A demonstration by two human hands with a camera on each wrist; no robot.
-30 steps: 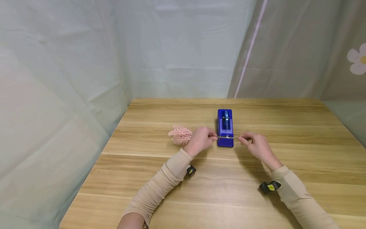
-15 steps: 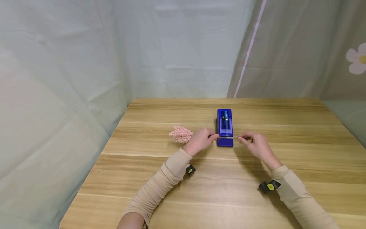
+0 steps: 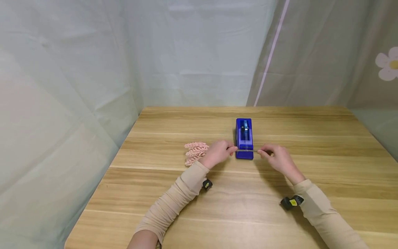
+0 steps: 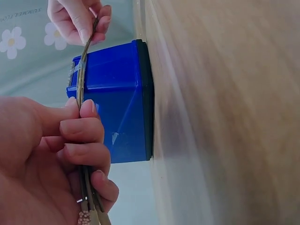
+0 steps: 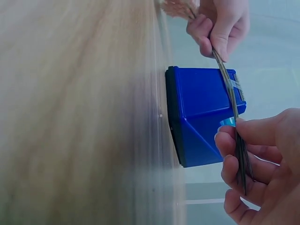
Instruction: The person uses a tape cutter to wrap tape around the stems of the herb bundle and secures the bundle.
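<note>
- Your two hands hold a thin bundle of stems level, its long axis running left to right across the near end of the blue tape dispenser.
- The pink flower heads are at the left end of the bundle, pointing left past your left hand; the bare stem ends point right into your right hand.
- Count: one dispenser, one bundle of several stems, two hands. How many stems there are cannot be told.
- Your left hand pinches the stems between thumb and curled fingers, just left of the dispenser.
- Your right hand pinches the stems the same way with its fingers, just right of the dispenser.
- The stretch of stem between your two grips crosses the dispenser's toothed cutter end, where a strip of clear tape lies on the stems.
- The dispenser stands on the wooden table, its long axis pointing away from you.
</note>
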